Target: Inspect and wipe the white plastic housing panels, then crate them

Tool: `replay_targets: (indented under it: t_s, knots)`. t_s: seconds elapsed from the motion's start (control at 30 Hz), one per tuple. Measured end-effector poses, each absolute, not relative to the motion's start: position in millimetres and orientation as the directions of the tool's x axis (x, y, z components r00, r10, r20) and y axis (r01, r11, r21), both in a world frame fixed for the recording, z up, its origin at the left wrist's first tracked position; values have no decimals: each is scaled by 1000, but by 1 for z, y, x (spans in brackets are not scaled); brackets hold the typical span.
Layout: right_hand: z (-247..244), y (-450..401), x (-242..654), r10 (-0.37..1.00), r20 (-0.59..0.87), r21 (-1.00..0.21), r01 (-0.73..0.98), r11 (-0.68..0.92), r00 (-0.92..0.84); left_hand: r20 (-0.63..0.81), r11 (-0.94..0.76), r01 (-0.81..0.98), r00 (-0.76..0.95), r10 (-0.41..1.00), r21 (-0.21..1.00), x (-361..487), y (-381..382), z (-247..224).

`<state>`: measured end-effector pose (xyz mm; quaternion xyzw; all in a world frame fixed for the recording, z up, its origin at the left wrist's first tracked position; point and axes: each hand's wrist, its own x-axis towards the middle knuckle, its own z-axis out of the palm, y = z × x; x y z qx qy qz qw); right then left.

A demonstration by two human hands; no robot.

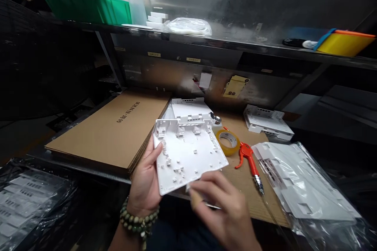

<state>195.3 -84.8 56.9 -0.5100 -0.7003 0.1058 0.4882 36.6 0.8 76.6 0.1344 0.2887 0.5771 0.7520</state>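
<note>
My left hand [146, 180], with a beaded bracelet at its wrist, grips a white plastic housing panel [188, 157] by its left edge, thumb on top. The panel's inner side faces me, showing small clips and posts. At the panel's lower edge, my right hand [219, 208] is closed, its fingers pinched and slightly blurred. A small white bit shows at its fingertips and a thin shiny edge below them; I cannot make out what they belong to. Behind the panel lie another white housing [191, 109] and a roll of yellow tape [228, 143].
A red air blow gun [250, 160] with its hose lies on the brown board. Bagged white housings [306, 184] are at right, more housings [266, 121] behind. Stacked cardboard [112, 125] stands left. Overhead, a shelf holds a green bin [85, 6] and a squeeze bottle [137, 6].
</note>
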Motion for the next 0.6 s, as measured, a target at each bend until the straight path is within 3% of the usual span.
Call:
replay_targets:
  t_s: [0.13,0.2,0.37,0.47,0.6]
  knots:
    - [45,-89,257,759,573,-679,699,226,311,-321,338,-808,196,926,482,5,10,67]
    - [40,-92,275,729,575,-675,719,166,372,-353,366,-793,205,913,487,-7,11,64]
    - [35,-92,276,809,527,-673,708,212,259,-549,465,-694,119,827,550,-15,9,62]
    - [34,-92,271,800,526,-700,681,215,288,-544,451,-648,68,836,613,-14,8,57]
    - [28,-90,275,840,516,-670,691,273,169,-548,464,-594,47,835,656,-29,7,47]
